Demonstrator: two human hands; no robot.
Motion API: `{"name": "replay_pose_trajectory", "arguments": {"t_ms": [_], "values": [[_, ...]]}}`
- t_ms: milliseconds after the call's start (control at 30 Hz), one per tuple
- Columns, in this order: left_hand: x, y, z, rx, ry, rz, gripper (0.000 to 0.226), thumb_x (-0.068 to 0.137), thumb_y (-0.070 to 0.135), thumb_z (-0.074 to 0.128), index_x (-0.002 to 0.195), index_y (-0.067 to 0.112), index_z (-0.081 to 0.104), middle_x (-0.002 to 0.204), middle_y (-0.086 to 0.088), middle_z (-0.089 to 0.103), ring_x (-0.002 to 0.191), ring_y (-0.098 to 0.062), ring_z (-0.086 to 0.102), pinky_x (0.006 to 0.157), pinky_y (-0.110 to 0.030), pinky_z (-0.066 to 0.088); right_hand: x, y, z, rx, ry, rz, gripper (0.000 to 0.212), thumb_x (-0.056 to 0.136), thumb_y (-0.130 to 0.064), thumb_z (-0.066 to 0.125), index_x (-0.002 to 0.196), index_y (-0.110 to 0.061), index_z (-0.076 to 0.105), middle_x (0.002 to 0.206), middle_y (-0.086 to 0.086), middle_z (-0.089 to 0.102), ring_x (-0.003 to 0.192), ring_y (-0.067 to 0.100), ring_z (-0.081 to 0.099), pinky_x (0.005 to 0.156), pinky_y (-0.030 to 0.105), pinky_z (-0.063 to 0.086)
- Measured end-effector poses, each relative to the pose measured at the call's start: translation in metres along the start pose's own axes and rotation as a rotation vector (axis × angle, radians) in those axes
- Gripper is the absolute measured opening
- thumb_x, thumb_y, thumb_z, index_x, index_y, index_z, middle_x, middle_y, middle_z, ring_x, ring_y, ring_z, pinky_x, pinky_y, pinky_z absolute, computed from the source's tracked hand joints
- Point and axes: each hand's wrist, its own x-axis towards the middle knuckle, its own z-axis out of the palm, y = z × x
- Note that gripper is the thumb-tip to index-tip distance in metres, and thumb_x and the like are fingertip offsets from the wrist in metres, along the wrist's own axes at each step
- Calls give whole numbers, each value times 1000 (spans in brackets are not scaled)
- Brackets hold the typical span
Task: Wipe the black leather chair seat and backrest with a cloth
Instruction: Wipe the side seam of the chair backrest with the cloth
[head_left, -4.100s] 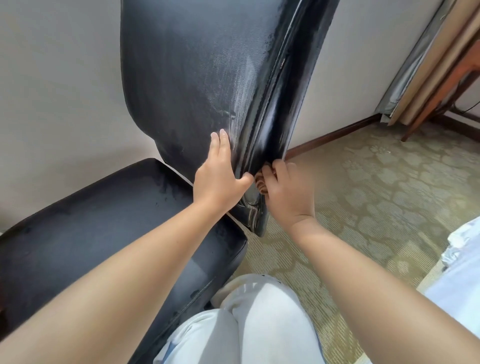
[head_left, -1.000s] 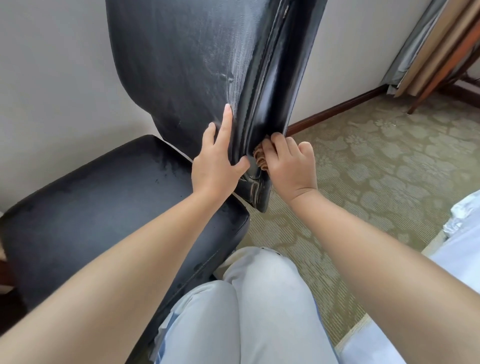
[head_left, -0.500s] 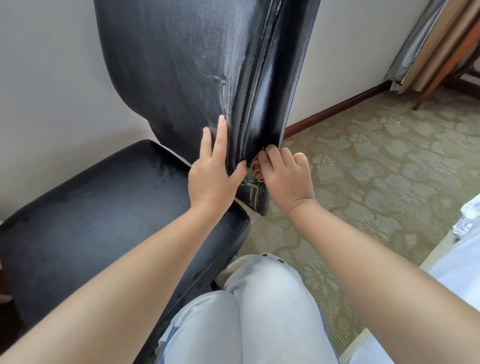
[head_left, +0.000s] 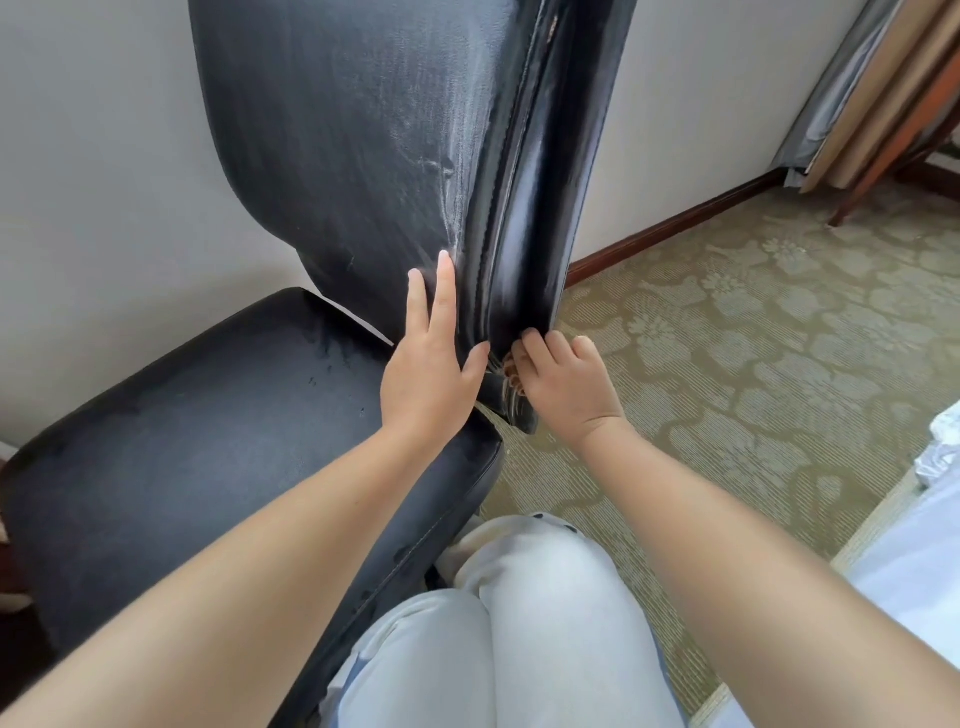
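At the far left, the black leather seat (head_left: 218, 431) lies low against the pale wall (head_left: 104, 156), its surface dull and smudged, its near edge running toward the person's knee in light trousers (head_left: 519, 623). Rising from the seat's back edge, the backrest (head_left: 363, 130) stands upright, streaked with pale wipe marks toward its right side. The left hand (head_left: 431, 374) lies flat on the lower backrest, fingers spread and straight, thumb hooked round the padded side edge; it grips nothing, only presses on the leather. Just right of it, at the bottom of the backrest's glossy side edge, the right hand (head_left: 563, 387) is curled into a loose fist, fingertips pushed against the leather. A small brownish scrap of cloth (head_left: 511, 369) peeks out between that fist and the chair, bunched inside the closed fingers and touching the edge. Further right, patterned green carpet (head_left: 753, 338) runs to a wooden skirting board (head_left: 675, 223), with curtains (head_left: 872, 93) in the top right corner
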Motion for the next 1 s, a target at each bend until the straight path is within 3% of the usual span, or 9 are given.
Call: {"name": "replay_pose_trajectory", "arguments": {"t_ms": [233,333,567,700,867,1000], "values": [[0,0,3,-11,-1,-16,90,95,30,57,148,39,-15,162,2,-5,102,-23,60,67,-28,44,-17,-10,10,30,-87,-75,31,66,-14,60,94,-13,74,99,5,65,73,21,57,61,32,43],[2,-2,2,-10,-8,-10,90,95,32,57,147,41,-15,162,3,-5,95,-22,62,70,-33,51,-18,-13,9,65,-128,-60,29,62,-11,64,89,-14,74,92,4,64,70,21,56,60,32,43],[-1,-6,-8,-34,-96,-10,89,95,28,56,147,45,-15,161,5,-6,85,-22,65,75,-41,55,-14,10,-15,156,84,57,24,77,-2,63,98,-11,68,90,4,64,68,22,57,60,32,39],[-4,-4,-15,-49,-117,-17,84,97,23,52,148,46,-11,162,6,-2,96,-22,63,80,-42,54,-5,15,-34,214,148,-7,25,80,-4,61,102,-13,66,96,5,64,72,23,59,68,33,38],[-8,-7,-22,-88,-106,15,83,94,0,39,149,47,-2,161,9,8,113,-24,52,89,-41,50,9,6,-36,237,169,-25,26,83,0,50,99,-13,66,93,5,64,70,23,58,66,33,43],[-10,-11,-21,-86,-87,2,85,92,-7,34,149,47,3,160,10,11,101,-24,60,83,-46,51,4,3,-26,232,183,-56,26,85,1,49,99,-12,66,97,6,66,71,23,59,67,33,44]]}}
